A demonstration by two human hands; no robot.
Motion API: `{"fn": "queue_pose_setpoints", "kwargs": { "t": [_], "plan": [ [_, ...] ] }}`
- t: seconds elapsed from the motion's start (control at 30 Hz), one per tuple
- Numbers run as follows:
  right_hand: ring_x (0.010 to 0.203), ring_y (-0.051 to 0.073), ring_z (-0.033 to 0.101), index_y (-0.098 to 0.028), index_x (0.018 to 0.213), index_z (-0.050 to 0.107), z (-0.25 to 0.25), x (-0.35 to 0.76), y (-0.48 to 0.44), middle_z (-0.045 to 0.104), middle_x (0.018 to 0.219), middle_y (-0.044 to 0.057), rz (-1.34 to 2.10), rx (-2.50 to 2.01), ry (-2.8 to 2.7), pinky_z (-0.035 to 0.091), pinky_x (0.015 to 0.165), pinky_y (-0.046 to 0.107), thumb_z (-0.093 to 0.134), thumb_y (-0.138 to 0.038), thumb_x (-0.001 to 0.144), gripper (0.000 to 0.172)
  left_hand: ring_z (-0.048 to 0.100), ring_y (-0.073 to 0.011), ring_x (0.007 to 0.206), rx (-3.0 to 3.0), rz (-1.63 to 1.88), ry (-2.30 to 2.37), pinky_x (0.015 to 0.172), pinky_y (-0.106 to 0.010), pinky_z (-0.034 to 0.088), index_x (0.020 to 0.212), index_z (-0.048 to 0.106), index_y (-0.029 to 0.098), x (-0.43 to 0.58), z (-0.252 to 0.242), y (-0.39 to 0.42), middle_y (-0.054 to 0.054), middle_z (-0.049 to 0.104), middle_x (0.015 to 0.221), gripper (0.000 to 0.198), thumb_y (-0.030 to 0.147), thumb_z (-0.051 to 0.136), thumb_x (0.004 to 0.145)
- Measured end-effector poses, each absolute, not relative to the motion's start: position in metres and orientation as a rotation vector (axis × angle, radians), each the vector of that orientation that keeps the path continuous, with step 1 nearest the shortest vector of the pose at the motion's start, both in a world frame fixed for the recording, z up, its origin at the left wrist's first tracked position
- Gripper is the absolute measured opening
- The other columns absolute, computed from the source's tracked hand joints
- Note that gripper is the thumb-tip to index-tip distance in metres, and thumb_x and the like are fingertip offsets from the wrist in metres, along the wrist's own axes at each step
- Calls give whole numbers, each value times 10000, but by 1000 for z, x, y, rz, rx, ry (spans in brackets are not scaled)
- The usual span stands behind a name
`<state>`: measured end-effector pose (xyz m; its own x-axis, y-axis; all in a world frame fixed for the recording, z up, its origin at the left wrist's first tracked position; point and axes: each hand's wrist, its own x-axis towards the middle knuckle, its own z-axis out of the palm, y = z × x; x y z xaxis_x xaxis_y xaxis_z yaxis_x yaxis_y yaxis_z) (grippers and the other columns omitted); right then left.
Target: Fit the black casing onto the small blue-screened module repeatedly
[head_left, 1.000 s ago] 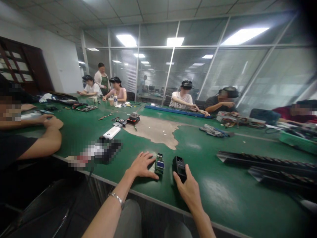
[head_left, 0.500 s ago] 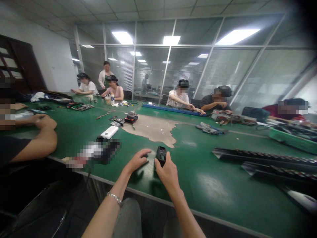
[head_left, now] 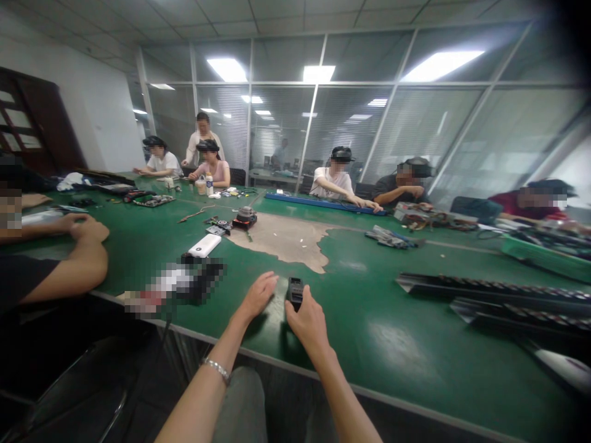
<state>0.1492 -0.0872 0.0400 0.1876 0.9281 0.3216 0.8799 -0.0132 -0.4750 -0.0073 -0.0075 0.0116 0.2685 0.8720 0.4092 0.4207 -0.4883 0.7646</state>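
Here, the green table [head_left: 346, 338] spreads beneath both hands. The right hand [head_left: 309, 320], the nearer one, closes its thumb and fingers around the lower part of the black casing [head_left: 295, 289]; the left hand [head_left: 259, 296] sits just left, fingers loosely extended, gripping nothing visible. The casing projects forward from the right-hand grip, long axis pointing away from the person.

My R hand [head_left: 308, 321] hides the lower part of the blk casing [head_left: 296, 288]; I can't see what's under. Pixelated patch [head_left: 178, 286] on table [head_left: 360, 363], my L, contents unreadable. Blk strips [head_left: 492, 284] cut off, R edge; red-clad co-worker [head_left: 504, 202] blurry.
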Motion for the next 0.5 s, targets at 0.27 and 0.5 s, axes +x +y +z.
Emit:
{"fn": "queue_pose_setpoints", "kwargs": {
  "t": [0.27, 0.5],
  "plan": [
    [1299, 335, 420, -27, 1483, 116, 3, 154, -107, 338, 1467, 248, 58, -1683, -1577, 370, 1029, 455, 496, -570, 833, 929, 443, -188, 1305, 2018, 1082, 1125, 1140, -348, 306, 1111, 698, 180, -9, 14, -7, -38, 504, 1400, 425, 252, 331, 909],
    [1125, 256, 599, -103, 1429, 331, 0, 173, -120, 551, 1301, 202, 319, -1477, -1153, 486, 921, 391, 452, -495, 875, 690, 476, -163, 1272, 1990, 1183, 1162, 1130, -358, 328, 1188, 642, 188, -8, 13, -4, -33, 573, 1329, 448, 209, 287, 916]
  ]
}}
